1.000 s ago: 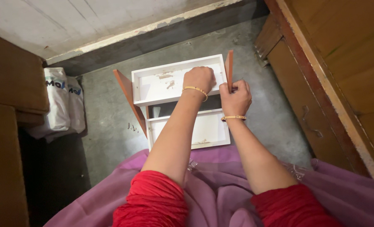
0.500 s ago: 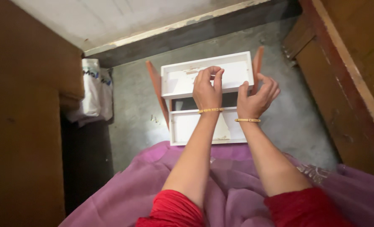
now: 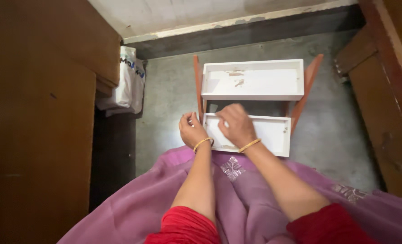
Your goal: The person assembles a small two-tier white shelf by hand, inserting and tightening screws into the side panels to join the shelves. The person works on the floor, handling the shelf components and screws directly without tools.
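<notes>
A small rack stands on the grey floor, with two white trays between reddish-brown side boards. The upper tray is scuffed inside. My right hand lies palm down over the left end of the lower tray, its fingers bent and blurred near the tray's far rim. My left hand is just left of that tray, beside the left side board, with its fingers curled towards the thumb. I cannot tell whether it pinches anything. Both wrists wear gold bangles.
A tall brown wooden cabinet fills the left side. A white plastic bag leans beside it. Brown wooden panels run along the right. Purple cloth covers my lap in front of the rack.
Both hands have dropped from the upper tray's right end to the lower tray's left end. The view has shifted so the cabinet fills more of the left.
</notes>
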